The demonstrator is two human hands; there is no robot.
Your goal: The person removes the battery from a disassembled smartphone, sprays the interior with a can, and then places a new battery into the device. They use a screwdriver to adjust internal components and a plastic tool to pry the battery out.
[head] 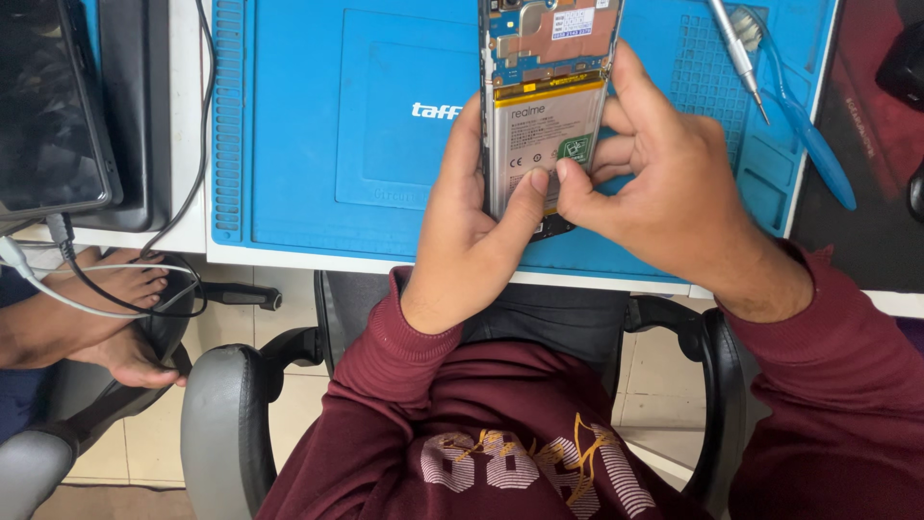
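Observation:
Both of my hands hold an opened smartphone (544,106) with its back cover off, above the blue work mat (318,144). The phone's silver battery and its copper-coloured circuit board face up. My left hand (472,241) grips the phone's lower left side, thumb pressed on the battery's bottom edge. My right hand (664,183) wraps the right side, its thumb meeting the left thumb near the phone's bottom end.
A screwdriver (739,58) and blue tweezers (813,144) lie at the mat's right part. A dark tablet (48,106) with cables (96,289) sits at the left. Another person's bare feet (115,318) rest on a chair at lower left. My chair's armrest (226,414) shows below the desk.

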